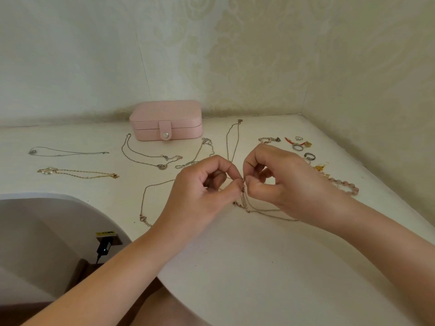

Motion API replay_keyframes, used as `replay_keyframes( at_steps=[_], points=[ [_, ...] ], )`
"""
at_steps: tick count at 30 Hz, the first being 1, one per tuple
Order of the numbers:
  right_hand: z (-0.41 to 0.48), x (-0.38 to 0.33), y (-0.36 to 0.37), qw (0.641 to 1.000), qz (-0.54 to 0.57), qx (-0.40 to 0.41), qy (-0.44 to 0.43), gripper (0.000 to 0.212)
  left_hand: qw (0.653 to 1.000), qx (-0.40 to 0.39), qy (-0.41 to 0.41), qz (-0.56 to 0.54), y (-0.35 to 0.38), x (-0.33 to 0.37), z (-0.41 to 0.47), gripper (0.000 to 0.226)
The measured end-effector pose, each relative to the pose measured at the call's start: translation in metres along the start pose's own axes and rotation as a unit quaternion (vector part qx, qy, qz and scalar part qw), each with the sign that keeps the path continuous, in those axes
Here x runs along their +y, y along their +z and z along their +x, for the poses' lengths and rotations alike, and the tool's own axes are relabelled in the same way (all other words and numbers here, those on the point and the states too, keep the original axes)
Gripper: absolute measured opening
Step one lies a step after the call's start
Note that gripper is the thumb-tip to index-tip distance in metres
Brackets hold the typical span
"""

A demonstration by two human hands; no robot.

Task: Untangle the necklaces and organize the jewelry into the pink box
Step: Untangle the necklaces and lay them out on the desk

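While both hands meet over the middle of the surface (235, 255), the left hand (207, 184) & right hand (277, 182) each pinch the tangled chains (244, 201) w/ thumb & first finger, other fingers curled in. The knot (243, 187) sits right btwn the two pinches, so both hands are just as near to it.

From there one thin chain (233, 142) runs long & straight toward 12 o'clock. Its far end lies near the right corner of the pink box (164, 121). More strands drop from the pinch & trail off to 5 o'clock under the right hand. A loop (150, 191) goes out to 8 o'clock, past the left wrist, & ends in a clasp (142, 217). So the tangle's long line goes approx 12 to 6.

I think the next pull should go sideways, 9 & 3, to open the knot. The box sits at 11 o'clock from the hands, well apart, lid down, snap tab closed.
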State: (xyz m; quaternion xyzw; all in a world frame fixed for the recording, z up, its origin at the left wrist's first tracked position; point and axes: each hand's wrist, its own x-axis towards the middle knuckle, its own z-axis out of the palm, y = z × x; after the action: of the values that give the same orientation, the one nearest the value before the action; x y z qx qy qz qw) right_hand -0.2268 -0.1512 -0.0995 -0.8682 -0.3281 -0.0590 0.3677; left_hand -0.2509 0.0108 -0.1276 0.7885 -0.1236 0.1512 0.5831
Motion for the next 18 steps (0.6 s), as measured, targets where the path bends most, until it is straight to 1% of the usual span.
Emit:
replay_keyframes(
  at_steps=[3,5,8,12,14,16,18],
  points=[
    [0.0,0.0,0.001,0.999,-0.049,0.013,-0.017,0.016,1.0,-0.011,-0.003,0.007,0.001,0.001,-0.001,0.004],
    [0.001,0.0,0.001,0.998,-0.047,0.026,-0.014,0.019,1.0,-0.019,-0.008,0.005,0.001,0.001,-0.001,0.003],
    [0.002,-0.001,-0.003,0.999,0.033,0.035,0.025,0.01,1.0,-0.01,-0.01,-0.01,0.0,0.0,0.0,0.003],
    [0.002,-0.002,-0.008,0.987,0.138,-0.018,0.086,0.007,1.0,0.006,-0.012,-0.027,0.001,-0.001,0.001,0.005],
    [0.001,-0.002,-0.009,0.978,0.18,-0.023,0.106,0.01,1.0,0.015,-0.012,-0.024,0.002,-0.003,0.001,0.004],
    [0.002,-0.002,-0.009,0.976,0.188,-0.011,0.113,0.009,1.0,0.02,-0.008,-0.014,0.002,-0.005,0.001,0.003],
    [0.002,-0.002,-0.009,0.979,0.173,-0.001,0.111,0.007,1.0,0.02,-0.007,-0.009,0.002,-0.006,0.001,0.007]
  ],
)
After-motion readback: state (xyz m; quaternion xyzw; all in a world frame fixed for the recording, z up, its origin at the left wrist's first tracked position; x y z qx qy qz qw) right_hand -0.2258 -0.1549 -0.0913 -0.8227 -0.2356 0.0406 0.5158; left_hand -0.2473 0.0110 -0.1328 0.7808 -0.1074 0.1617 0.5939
